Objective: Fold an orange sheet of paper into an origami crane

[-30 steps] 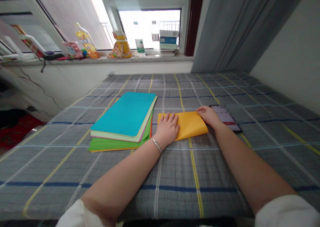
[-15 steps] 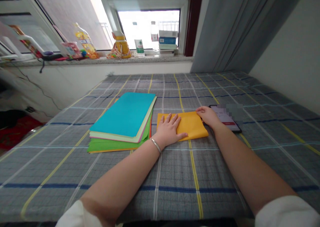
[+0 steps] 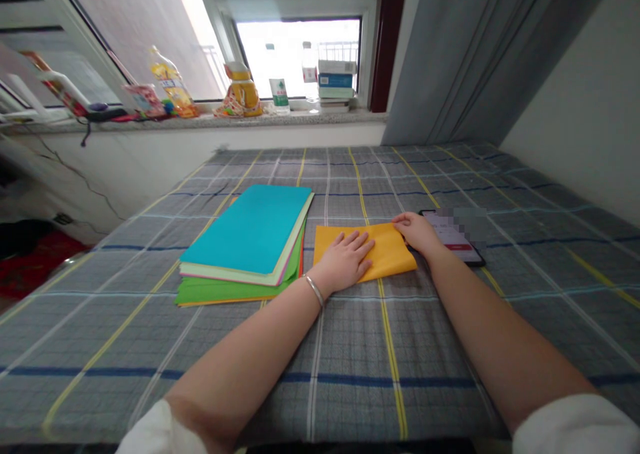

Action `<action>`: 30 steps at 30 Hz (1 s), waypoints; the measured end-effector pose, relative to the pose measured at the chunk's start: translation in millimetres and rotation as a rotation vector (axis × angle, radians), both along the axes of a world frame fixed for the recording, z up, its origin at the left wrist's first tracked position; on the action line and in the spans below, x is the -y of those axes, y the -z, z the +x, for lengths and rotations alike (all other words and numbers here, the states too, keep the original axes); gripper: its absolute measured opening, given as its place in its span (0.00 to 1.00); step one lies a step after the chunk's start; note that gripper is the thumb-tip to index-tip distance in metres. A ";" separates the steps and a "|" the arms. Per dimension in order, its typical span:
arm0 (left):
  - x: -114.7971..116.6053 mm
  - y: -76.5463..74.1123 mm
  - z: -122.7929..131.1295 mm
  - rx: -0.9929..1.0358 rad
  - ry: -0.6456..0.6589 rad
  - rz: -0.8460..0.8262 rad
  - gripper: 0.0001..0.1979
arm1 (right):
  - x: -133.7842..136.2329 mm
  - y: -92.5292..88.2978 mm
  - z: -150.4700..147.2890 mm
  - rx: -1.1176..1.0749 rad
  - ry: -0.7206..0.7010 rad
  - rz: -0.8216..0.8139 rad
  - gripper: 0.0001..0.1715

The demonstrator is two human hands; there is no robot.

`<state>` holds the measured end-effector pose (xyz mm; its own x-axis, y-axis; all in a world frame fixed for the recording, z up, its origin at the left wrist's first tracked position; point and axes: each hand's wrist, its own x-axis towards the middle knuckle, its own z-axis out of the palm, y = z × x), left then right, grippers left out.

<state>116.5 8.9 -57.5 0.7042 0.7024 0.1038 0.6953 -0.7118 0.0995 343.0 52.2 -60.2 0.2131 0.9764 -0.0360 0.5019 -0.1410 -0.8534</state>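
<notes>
Paper stack (image 3: pixel 247 237) left of folded sheet (image 3: pixel 393 254)

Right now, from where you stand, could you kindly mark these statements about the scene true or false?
1. The left hand lies flat on a folded orange-yellow paper. True.
2. The right hand touches the stack of turquoise-topped coloured paper. False: it rests on the folded paper's right end, beside a black-edged smartphone.
3. A silver metal bangle circles the right wrist. False: it is on the left wrist.
4. The stack lies on a grey checked bedsheet. True.
5. Green sheets top the stack. False: a turquoise sheet is on top, with green sheets lower down.
</notes>
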 end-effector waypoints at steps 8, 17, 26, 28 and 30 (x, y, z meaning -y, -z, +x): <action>8.2 -5.9 12.1 0.053 -0.084 -0.011 0.36 | 1.0 -1.1 -0.7 0.005 0.001 0.004 0.06; 12.0 -6.6 22.3 0.054 -0.148 -0.018 0.45 | -1.6 2.5 2.2 0.044 -0.021 0.026 0.06; 13.5 -7.9 33.9 0.057 -0.200 -0.083 0.48 | -3.2 5.1 4.4 0.076 -0.026 0.052 0.07; 14.8 -9.2 39.4 0.060 -0.232 -0.095 0.49 | -1.7 3.3 3.4 0.069 -0.028 0.043 0.07; 16.2 -10.4 46.0 0.056 -0.274 -0.114 0.51 | 0.0 1.5 2.3 0.065 -0.023 0.034 0.07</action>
